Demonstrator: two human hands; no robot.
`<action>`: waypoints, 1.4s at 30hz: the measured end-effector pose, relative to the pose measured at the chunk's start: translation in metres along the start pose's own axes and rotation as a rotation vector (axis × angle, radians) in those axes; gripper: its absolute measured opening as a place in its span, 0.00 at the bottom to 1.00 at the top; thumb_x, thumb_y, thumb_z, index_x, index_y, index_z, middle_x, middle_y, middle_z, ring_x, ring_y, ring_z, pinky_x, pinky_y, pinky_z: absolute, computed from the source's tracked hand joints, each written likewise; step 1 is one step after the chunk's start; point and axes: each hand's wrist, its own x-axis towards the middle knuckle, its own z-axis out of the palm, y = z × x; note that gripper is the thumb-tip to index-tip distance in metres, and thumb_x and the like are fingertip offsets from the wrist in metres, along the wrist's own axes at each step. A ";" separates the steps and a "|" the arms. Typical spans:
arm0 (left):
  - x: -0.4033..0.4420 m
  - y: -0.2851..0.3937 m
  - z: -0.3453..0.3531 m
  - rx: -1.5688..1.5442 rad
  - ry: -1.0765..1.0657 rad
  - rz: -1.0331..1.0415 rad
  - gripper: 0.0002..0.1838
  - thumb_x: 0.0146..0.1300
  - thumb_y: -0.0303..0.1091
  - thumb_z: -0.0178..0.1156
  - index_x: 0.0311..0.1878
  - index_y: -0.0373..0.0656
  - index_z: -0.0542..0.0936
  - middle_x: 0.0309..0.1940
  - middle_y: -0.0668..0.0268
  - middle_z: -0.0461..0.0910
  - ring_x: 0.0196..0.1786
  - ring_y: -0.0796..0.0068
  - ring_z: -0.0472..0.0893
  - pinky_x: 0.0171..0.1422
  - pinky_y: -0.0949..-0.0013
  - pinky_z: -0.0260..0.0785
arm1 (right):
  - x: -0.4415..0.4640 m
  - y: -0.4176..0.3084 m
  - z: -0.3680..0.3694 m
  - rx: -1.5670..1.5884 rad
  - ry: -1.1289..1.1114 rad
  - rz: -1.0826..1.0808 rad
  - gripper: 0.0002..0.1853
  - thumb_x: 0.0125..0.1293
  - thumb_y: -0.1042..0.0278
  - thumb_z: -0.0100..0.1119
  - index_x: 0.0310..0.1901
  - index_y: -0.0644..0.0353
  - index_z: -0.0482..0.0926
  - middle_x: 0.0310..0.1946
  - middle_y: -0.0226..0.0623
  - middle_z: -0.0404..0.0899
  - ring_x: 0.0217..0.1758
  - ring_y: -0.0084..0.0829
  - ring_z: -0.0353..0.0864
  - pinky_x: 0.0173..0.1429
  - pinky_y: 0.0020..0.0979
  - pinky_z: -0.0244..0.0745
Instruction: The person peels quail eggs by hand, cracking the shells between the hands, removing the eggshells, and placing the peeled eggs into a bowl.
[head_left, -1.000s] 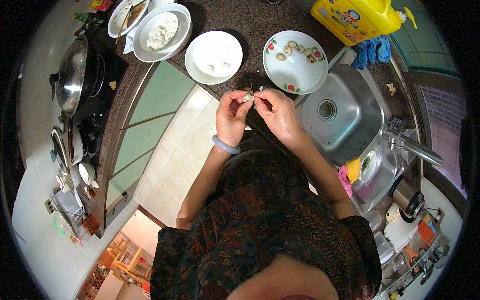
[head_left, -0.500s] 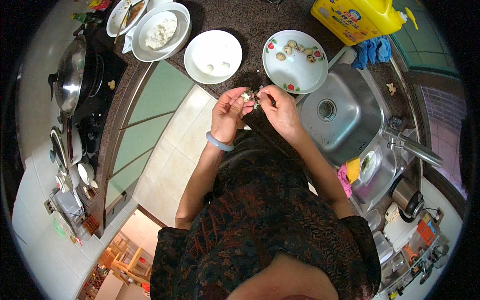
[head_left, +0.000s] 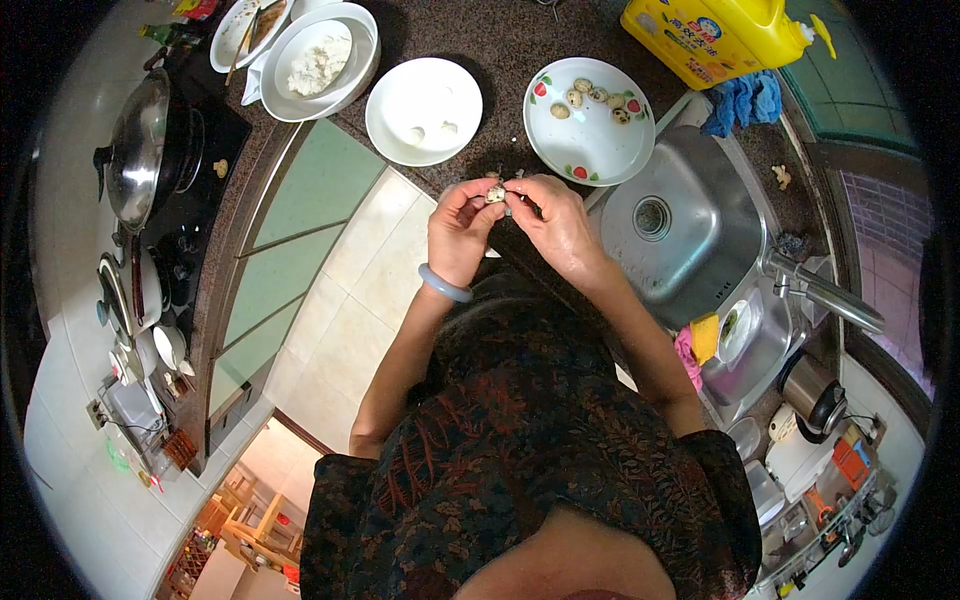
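Observation:
A small speckled quail egg [head_left: 496, 193] is pinched between the fingertips of my left hand [head_left: 462, 228], over the counter's front edge. Part of its shell looks broken, showing pale patches. My right hand [head_left: 556, 222] meets it from the other side, thumb and fingertips closed on the egg's shell. Bits of shell lie on the counter just beyond my fingers. Ahead on the left is a white bowl [head_left: 424, 85] with a couple of peeled eggs [head_left: 449, 131] in it. Ahead on the right, a bowl with a strawberry pattern [head_left: 590, 160] holds several speckled quail eggs [head_left: 598, 94].
To the right is a steel sink [head_left: 690, 230] with a faucet [head_left: 830, 297]. A yellow detergent jug [head_left: 690, 40] and a blue cloth [head_left: 743, 103] stand behind it. Nested bowls [head_left: 366, 75] with white food sit at the back left, and a wok [head_left: 140, 150] rests on the stove.
My right hand has closed in toward the left, and its fingertips now touch the egg. The egg has turned a little in my left fingers.

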 end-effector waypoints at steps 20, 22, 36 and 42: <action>-0.002 0.007 -0.002 0.058 -0.048 -0.042 0.15 0.70 0.17 0.57 0.59 0.32 0.77 0.46 0.62 0.83 0.45 0.77 0.83 0.53 0.73 0.79 | 0.001 0.003 0.008 -0.068 0.095 -0.095 0.09 0.55 0.81 0.66 0.35 0.63 0.76 0.29 0.44 0.78 0.34 0.46 0.80 0.40 0.42 0.76; -0.002 0.009 -0.004 0.044 -0.051 -0.084 0.16 0.70 0.17 0.57 0.59 0.32 0.77 0.47 0.62 0.83 0.45 0.77 0.83 0.53 0.73 0.78 | 0.000 0.006 0.010 -0.038 0.103 -0.063 0.09 0.54 0.81 0.66 0.35 0.63 0.75 0.29 0.44 0.78 0.34 0.46 0.80 0.40 0.41 0.76; 0.002 0.001 -0.006 0.011 -0.075 -0.026 0.18 0.69 0.18 0.57 0.61 0.36 0.76 0.48 0.66 0.80 0.45 0.78 0.80 0.52 0.73 0.77 | 0.000 0.010 0.005 -0.117 0.030 -0.179 0.12 0.52 0.82 0.65 0.38 0.62 0.74 0.31 0.42 0.77 0.36 0.46 0.78 0.40 0.42 0.73; 0.004 0.011 -0.015 0.034 -0.173 -0.155 0.15 0.72 0.21 0.55 0.60 0.36 0.75 0.49 0.64 0.81 0.44 0.76 0.82 0.52 0.72 0.78 | -0.002 0.011 0.006 0.026 0.087 0.010 0.08 0.58 0.81 0.63 0.36 0.64 0.73 0.28 0.45 0.75 0.34 0.49 0.78 0.42 0.44 0.74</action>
